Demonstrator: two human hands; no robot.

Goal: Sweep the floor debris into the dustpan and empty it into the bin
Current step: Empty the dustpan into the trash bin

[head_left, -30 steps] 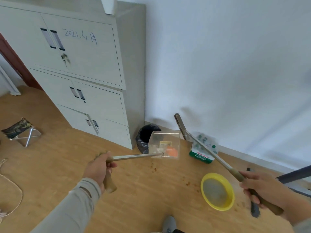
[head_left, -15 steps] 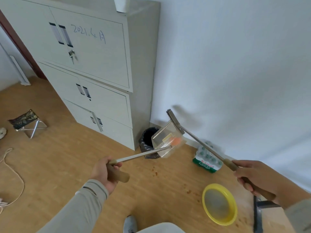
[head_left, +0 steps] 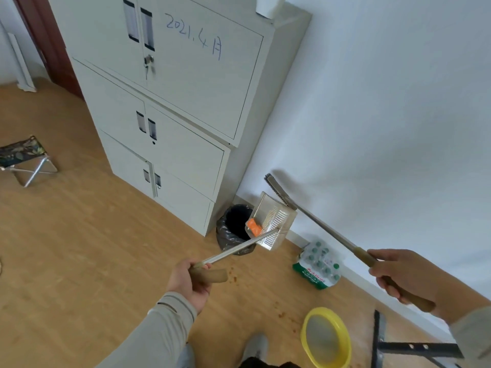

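My left hand (head_left: 190, 278) curls round the tan grip of the clear plastic long-handled dustpan (head_left: 273, 224), thumb over the metal shaft, which runs up toward one o'clock. The pan is tipped, its open mouth turned toward nine o'clock, right over the small round bin lined with a black bag (head_left: 233, 229). An orange piece of debris (head_left: 253, 227) sits at the pan's low edge, at the bin's opening.

My right hand (head_left: 398, 274) wraps its fingers round the tan grip of the slim metal-shafted brush (head_left: 277, 191); the shaft slants up toward ten o'clock and the dark bristled head rests just at the dustpan's upper rim, near the white wall.

The bin stands against the grey metal filing cabinet (head_left: 186, 102), at the cabinet's five o'clock corner. At four o'clock from the bin lies a shrink-wrapped pack of green-capped bottles (head_left: 318, 266). Brown crumbs (head_left: 233, 277) speckle the wooden floor between my hands. A yellow-rimmed round sieve (head_left: 326, 338) lies at six o'clock from the bottles.
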